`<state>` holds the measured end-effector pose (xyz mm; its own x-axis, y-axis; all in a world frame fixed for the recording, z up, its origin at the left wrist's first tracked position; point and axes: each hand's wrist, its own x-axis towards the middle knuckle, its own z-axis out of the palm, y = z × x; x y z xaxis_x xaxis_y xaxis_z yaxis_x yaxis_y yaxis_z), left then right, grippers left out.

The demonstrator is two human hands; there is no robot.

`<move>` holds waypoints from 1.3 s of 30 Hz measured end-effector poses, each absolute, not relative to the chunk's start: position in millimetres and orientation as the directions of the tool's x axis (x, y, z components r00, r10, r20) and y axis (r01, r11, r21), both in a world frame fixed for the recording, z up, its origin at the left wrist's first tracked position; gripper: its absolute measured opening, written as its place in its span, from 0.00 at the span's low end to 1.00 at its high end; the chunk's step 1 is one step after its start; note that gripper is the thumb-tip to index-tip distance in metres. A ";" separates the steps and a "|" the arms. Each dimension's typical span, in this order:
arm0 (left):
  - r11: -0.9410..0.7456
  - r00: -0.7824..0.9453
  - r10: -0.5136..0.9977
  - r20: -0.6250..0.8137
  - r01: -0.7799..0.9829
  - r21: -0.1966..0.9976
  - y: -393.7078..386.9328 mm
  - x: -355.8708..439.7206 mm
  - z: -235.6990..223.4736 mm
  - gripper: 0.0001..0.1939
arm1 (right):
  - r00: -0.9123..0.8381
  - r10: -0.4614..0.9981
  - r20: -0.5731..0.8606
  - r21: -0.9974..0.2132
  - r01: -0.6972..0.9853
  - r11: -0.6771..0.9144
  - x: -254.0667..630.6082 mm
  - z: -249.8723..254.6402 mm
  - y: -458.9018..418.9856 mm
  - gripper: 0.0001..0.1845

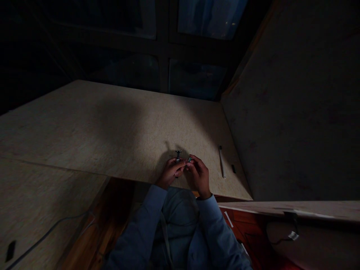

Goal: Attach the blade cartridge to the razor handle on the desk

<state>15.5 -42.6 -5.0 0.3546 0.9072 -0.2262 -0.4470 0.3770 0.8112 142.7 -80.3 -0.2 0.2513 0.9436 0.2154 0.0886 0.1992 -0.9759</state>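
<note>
My left hand [169, 171] is closed round a small dark and silver T-shaped tool [178, 153], which looks like a razor. Its crossbar points away from me, above the fingers. Close beside it, my right hand [200, 173] pinches a small green piece [189, 159] between thumb and fingers; its kind is too small to make out. The fingertips of both hands meet, or nearly so, over the front edge of the pale table [157, 116]. To the right of my right hand lies a slim white stick with a dark head [222, 162], like a toothbrush.
A small black object [233, 168] lies near the table's right edge, beside an upright panel [292, 112]. At the lower left, another pale surface [33, 202] carries a cable [47, 233] and a black piece [10, 251]. Dark windows [197, 78] stand behind the table. The light is dim.
</note>
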 end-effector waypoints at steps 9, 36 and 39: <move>0.379 0.351 0.902 -0.252 -0.362 0.852 -41.0 17.6 2.5 0.16 | 0.092 0.959 0.268 -0.952 0.179 0.249 155.9 -8.1 -79.6 0.26; 0.437 0.453 0.869 -0.200 -0.512 0.739 -41.2 14.9 -12.4 0.34 | 0.321 0.942 0.097 -0.959 -0.223 0.175 142.2 4.4 -78.6 0.24; 0.467 0.452 0.867 -0.212 -0.587 0.661 -41.0 9.5 -12.4 0.29 | 0.303 0.952 0.049 -0.930 -0.332 0.154 137.2 8.1 -76.1 0.25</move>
